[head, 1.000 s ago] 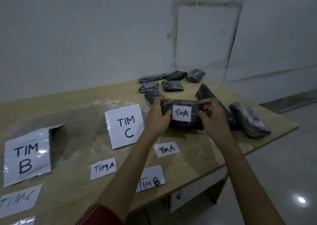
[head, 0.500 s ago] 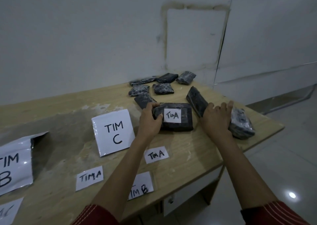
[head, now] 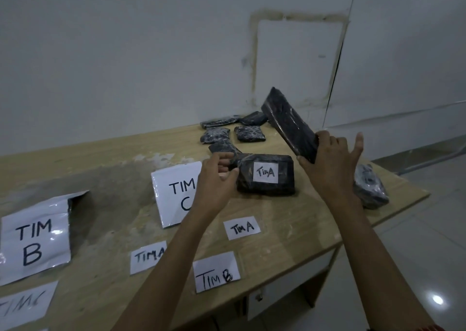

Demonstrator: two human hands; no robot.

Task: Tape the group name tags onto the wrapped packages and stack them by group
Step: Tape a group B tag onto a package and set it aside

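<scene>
I log right hand [head: 330, 169] fingers grasping an untagged package [head: 287, 121], left hand [head: 214, 179] beside tagged package [head: 267, 177], grip indeterminate; next calls for taping a loose tag [head: 242, 228] on

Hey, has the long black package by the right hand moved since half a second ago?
Yes. The right hand has lifted the long black package off the table; it now tilts upward above the tagged package it lay beside.

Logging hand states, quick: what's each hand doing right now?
Left hand: fingers curled at the edge of the tagged package; grip cannot be told.
Right hand: holding the lifted package.
</scene>
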